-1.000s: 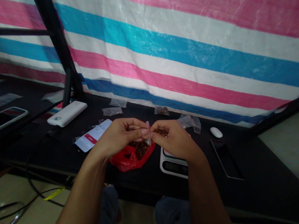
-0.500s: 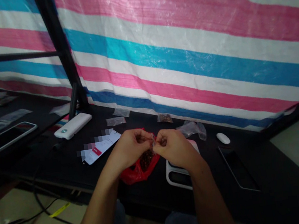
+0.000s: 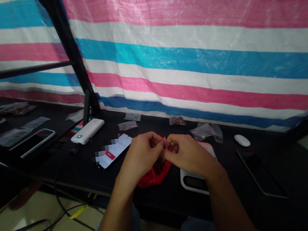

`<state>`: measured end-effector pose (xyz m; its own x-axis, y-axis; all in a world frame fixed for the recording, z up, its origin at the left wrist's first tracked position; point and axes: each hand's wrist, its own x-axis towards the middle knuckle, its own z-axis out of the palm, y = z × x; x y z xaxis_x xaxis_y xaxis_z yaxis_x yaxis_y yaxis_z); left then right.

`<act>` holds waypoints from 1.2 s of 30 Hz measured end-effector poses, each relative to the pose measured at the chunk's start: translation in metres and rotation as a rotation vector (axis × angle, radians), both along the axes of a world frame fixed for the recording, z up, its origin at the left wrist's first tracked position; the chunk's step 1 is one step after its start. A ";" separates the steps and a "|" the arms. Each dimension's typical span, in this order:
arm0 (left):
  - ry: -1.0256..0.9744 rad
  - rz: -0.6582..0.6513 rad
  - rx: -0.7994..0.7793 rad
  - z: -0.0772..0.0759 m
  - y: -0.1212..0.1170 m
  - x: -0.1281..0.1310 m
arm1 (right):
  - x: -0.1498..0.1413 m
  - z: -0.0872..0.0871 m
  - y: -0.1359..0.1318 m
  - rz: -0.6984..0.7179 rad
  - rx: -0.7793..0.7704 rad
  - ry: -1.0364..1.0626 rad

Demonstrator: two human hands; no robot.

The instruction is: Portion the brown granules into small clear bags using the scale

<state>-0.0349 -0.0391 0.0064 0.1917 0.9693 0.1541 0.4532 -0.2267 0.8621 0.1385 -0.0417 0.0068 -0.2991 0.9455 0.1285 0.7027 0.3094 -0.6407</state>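
**Two bare hands over a black tabletop (image 3: 295, 191), seen from head height.** The left hand (image 3: 139, 155) and right hand (image 3: 189, 152) meet at centre frame, each grip closed. Their fingertips pinch a small clear plastic bag (image 3: 164, 143), held upright directly above a red plastic bag (image 3: 151, 180) containing dark brown granules (image 3: 159, 166). A white digital scale (image 3: 193, 181) lies just right of the red plastic bag, partly beneath the right hand. To the left lies a white-screened smartphone (image 3: 114, 150), partly blurred. Farther upper left stands a white power bank (image 3: 87, 131). Two flat clear sachets (image 3: 127, 125) and a brown-filled clear sachet (image 3: 176, 120) lie along the back edge. To the right are a crumpled clear plastic bag (image 3: 206, 131), a white computer mouse (image 3: 242, 140) and a black smartphone (image 3: 261, 173). Behind stands a pink, blue and white striped tarpaulin (image 3: 191, 54).
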 end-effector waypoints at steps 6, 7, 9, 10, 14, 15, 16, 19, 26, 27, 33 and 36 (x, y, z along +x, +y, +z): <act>0.241 0.050 0.037 0.004 -0.002 -0.004 | -0.003 0.003 0.000 -0.120 -0.011 -0.108; 0.281 0.062 0.036 0.005 -0.003 -0.006 | -0.002 0.003 0.000 -0.135 -0.010 -0.102; 0.323 0.043 0.049 0.007 -0.007 -0.010 | 0.000 0.003 0.000 -0.127 0.001 -0.059; 0.316 -0.003 0.078 0.007 -0.009 -0.012 | 0.001 0.003 0.000 -0.104 0.003 -0.021; 0.200 -0.247 0.254 0.004 -0.014 -0.020 | 0.003 0.001 -0.001 -0.022 -0.010 0.189; 0.187 -0.266 0.265 0.002 -0.014 -0.021 | 0.003 0.000 0.000 -0.006 -0.025 0.237; 0.180 -0.270 0.256 0.001 -0.013 -0.021 | 0.002 0.000 0.000 0.011 -0.045 0.284; 0.158 -0.291 0.182 -0.003 -0.010 -0.022 | -0.002 -0.005 0.004 0.036 -0.122 0.399; 0.301 -0.297 0.263 -0.007 -0.001 -0.025 | -0.004 -0.013 0.012 0.053 -0.280 0.445; 0.348 -0.303 0.284 -0.006 0.000 -0.024 | -0.004 -0.013 0.013 0.050 -0.263 0.440; 0.617 -0.329 0.337 0.013 0.014 -0.024 | -0.003 -0.016 0.018 0.075 -0.178 0.407; 0.785 -0.327 0.296 0.024 0.020 -0.031 | 0.001 -0.020 0.021 0.026 -0.194 0.427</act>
